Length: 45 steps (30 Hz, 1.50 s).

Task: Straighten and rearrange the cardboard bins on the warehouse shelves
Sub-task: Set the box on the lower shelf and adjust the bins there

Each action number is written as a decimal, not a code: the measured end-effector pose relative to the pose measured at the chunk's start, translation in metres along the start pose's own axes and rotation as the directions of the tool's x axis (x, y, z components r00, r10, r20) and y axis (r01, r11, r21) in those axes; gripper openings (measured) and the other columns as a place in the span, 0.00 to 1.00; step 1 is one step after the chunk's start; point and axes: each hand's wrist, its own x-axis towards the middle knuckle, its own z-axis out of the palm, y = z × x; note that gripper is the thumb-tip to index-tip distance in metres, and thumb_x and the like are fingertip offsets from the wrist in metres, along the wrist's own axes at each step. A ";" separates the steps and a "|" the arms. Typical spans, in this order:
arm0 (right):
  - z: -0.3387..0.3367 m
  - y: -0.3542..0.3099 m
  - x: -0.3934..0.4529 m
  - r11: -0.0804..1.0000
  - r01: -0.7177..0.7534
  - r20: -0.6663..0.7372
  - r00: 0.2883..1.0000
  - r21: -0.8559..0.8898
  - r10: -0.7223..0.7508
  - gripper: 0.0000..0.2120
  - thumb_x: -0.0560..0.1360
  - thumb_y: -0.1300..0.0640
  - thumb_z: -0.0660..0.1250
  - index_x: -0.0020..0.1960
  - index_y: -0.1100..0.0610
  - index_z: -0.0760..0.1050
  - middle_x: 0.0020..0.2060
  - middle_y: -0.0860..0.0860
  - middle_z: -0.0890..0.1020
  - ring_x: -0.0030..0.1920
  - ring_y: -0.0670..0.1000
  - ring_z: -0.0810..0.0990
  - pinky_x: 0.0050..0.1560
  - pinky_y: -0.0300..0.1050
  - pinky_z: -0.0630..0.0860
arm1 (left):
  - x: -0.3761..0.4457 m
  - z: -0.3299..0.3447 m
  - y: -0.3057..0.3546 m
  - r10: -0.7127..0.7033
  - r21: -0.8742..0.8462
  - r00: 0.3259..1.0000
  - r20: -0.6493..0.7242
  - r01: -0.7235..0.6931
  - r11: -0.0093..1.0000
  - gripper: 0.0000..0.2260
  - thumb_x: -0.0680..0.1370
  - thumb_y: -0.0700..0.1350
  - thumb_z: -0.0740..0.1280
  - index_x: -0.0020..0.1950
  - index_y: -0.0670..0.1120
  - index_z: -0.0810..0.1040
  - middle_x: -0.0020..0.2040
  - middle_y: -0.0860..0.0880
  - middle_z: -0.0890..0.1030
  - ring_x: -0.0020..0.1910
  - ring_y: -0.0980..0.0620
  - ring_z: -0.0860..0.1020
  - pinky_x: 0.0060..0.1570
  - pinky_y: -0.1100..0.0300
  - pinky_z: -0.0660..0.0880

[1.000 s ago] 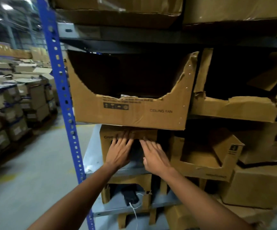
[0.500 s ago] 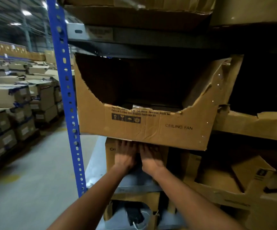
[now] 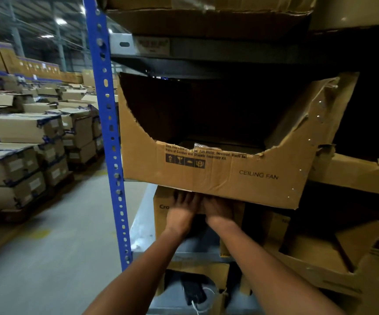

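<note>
Both hands are laid flat, side by side, against the front of a small cardboard bin on a lower shelf. The left hand and the right hand are seen with fingers stretched upward and tucked beneath the bottom edge of the large bin above; the fingertips are hidden there, so a grip cannot be confirmed, and nothing is seen clasped in either hand. The small bin is printed with letters beginning "Cro" and is set on a grey metal shelf.

Directly above the hands, a large cut-away cardboard bin marked "CEILING FAN" is seen jutting out past the shelf edge, its torn right corner studded with staples and its interior dark. To its right, further worn cardboard bins are seen, and another open bin lies lower right. A blue perforated upright is seen just left of the large bin. Below the hands, a dark object with a white cable is lodged on the lowest level. Far left, across the concrete floor, stacked taped cartons are seen.
</note>
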 end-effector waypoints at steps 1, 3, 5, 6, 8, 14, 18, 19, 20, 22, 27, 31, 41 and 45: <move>-0.001 -0.002 -0.007 1.000 0.014 0.018 1.000 -0.021 -0.014 0.26 0.78 0.62 0.61 0.75 0.58 0.59 0.72 0.59 0.66 0.72 0.61 0.63 0.73 0.54 0.58 | -0.007 -0.005 0.004 -0.011 0.002 1.000 0.007 0.011 1.000 0.34 0.64 0.47 0.74 0.68 0.44 0.68 0.60 0.41 0.78 0.57 0.36 0.77 0.56 0.40 0.74; -0.005 -0.004 -0.027 0.998 0.030 0.006 1.000 -0.056 -0.030 0.32 0.76 0.62 0.65 0.76 0.57 0.56 0.71 0.58 0.67 0.70 0.60 0.66 0.72 0.52 0.61 | -0.023 -0.017 0.014 -0.033 0.033 0.999 -0.034 0.034 0.999 0.27 0.70 0.48 0.69 0.68 0.44 0.70 0.60 0.43 0.77 0.57 0.39 0.75 0.55 0.45 0.71; -0.009 -0.007 -0.048 0.995 0.025 -0.049 0.998 -0.102 -0.030 0.32 0.74 0.61 0.68 0.74 0.56 0.60 0.68 0.57 0.71 0.67 0.58 0.71 0.69 0.52 0.65 | -0.039 -0.024 0.020 -0.047 0.085 0.996 -0.082 0.054 0.995 0.24 0.74 0.46 0.66 0.70 0.42 0.69 0.59 0.43 0.76 0.56 0.41 0.74 0.53 0.46 0.69; -0.012 -0.010 -0.058 0.992 0.022 -0.072 0.997 -0.121 -0.030 0.30 0.73 0.60 0.69 0.72 0.56 0.64 0.65 0.56 0.74 0.65 0.57 0.73 0.67 0.52 0.67 | -0.048 -0.027 0.022 -0.043 0.121 0.993 -0.108 0.057 0.991 0.25 0.73 0.45 0.67 0.69 0.42 0.70 0.57 0.43 0.77 0.53 0.41 0.74 0.50 0.47 0.70; -0.018 -0.015 -0.080 0.984 0.025 -0.113 0.993 -0.176 -0.045 0.28 0.71 0.58 0.71 0.68 0.54 0.66 0.63 0.55 0.76 0.62 0.56 0.75 0.62 0.52 0.68 | -0.063 -0.029 0.025 -0.009 0.153 0.982 -0.191 0.039 0.987 0.26 0.69 0.44 0.71 0.66 0.42 0.74 0.51 0.43 0.77 0.47 0.42 0.74 0.43 0.49 0.71; -0.019 -0.030 -0.146 0.963 0.027 -0.124 0.990 -0.267 -0.062 0.35 0.71 0.55 0.72 0.73 0.57 0.59 0.66 0.60 0.71 0.66 0.60 0.70 0.64 0.54 0.67 | -0.120 -0.046 0.040 0.050 0.138 0.980 -0.194 -0.023 0.990 0.32 0.57 0.49 0.78 0.61 0.45 0.77 0.50 0.45 0.77 0.46 0.44 0.73 0.44 0.50 0.69; -0.027 -0.039 -0.191 0.957 0.069 -0.105 0.989 -0.280 -0.102 0.33 0.74 0.57 0.69 0.73 0.59 0.58 0.66 0.61 0.71 0.66 0.61 0.69 0.65 0.54 0.66 | -0.162 -0.063 0.049 0.079 0.168 0.976 -0.202 -0.045 0.985 0.31 0.59 0.48 0.76 0.62 0.45 0.77 0.51 0.46 0.78 0.48 0.45 0.74 0.45 0.49 0.70; -0.030 -0.041 -0.200 0.955 0.094 -0.100 0.987 -0.280 -0.127 0.32 0.74 0.56 0.68 0.73 0.59 0.59 0.65 0.61 0.72 0.65 0.60 0.70 0.64 0.54 0.65 | -0.172 -0.068 0.052 0.080 0.170 0.974 -0.210 -0.044 0.984 0.30 0.59 0.47 0.76 0.61 0.45 0.77 0.50 0.46 0.78 0.48 0.45 0.74 0.44 0.49 0.71; -0.034 -0.042 -0.210 0.950 0.129 -0.096 0.982 -0.284 -0.161 0.31 0.74 0.56 0.68 0.72 0.59 0.60 0.64 0.61 0.73 0.64 0.60 0.71 0.63 0.53 0.65 | -0.183 -0.072 0.054 0.080 0.177 0.973 -0.216 -0.042 0.983 0.30 0.59 0.48 0.77 0.60 0.45 0.78 0.50 0.46 0.78 0.47 0.45 0.74 0.44 0.49 0.71; -0.041 -0.040 -0.229 0.920 0.223 -0.091 0.960 -0.323 -0.265 0.30 0.72 0.52 0.68 0.70 0.58 0.61 0.61 0.59 0.76 0.62 0.59 0.73 0.64 0.55 0.63 | -0.207 -0.076 0.059 0.072 0.191 0.970 -0.230 -0.028 0.981 0.30 0.59 0.50 0.78 0.59 0.45 0.78 0.49 0.45 0.78 0.46 0.44 0.74 0.44 0.49 0.72; -0.034 -0.019 -0.294 0.900 0.393 -0.022 0.915 -0.187 -0.404 0.37 0.71 0.52 0.70 0.74 0.56 0.56 0.74 0.59 0.61 0.75 0.58 0.57 0.75 0.56 0.51 | -0.276 -0.083 0.104 0.110 0.185 0.899 -0.424 -0.033 0.982 0.16 0.68 0.42 0.71 0.55 0.43 0.79 0.43 0.45 0.78 0.39 0.45 0.73 0.38 0.52 0.68; -0.018 -0.015 -0.355 0.869 0.462 0.035 0.885 -0.176 -0.464 0.39 0.72 0.55 0.69 0.77 0.57 0.53 0.77 0.60 0.55 0.77 0.60 0.52 0.76 0.58 0.49 | -0.342 -0.080 0.145 0.060 0.181 0.868 -0.494 0.035 0.983 0.10 0.74 0.42 0.64 0.54 0.44 0.80 0.39 0.47 0.78 0.36 0.46 0.73 0.36 0.53 0.68; 0.029 -0.031 -0.513 0.838 0.509 -0.332 0.769 -0.196 -0.545 0.18 0.81 0.60 0.46 0.68 0.62 0.64 0.65 0.64 0.75 0.65 0.66 0.73 0.61 0.62 0.73 | -0.488 -0.105 0.208 0.004 0.182 0.807 -0.591 0.129 0.975 0.06 0.77 0.43 0.69 0.51 0.46 0.83 0.40 0.49 0.80 0.33 0.49 0.71 0.32 0.54 0.63; 0.028 -0.043 -0.534 0.844 0.486 -0.382 0.752 -0.228 -0.537 0.19 0.83 0.61 0.43 0.68 0.65 0.65 0.63 0.65 0.76 0.63 0.67 0.75 0.58 0.60 0.76 | -0.506 -0.120 0.206 0.071 0.217 0.810 -0.582 0.071 0.973 0.06 0.77 0.42 0.69 0.52 0.45 0.84 0.41 0.49 0.81 0.33 0.49 0.72 0.32 0.54 0.63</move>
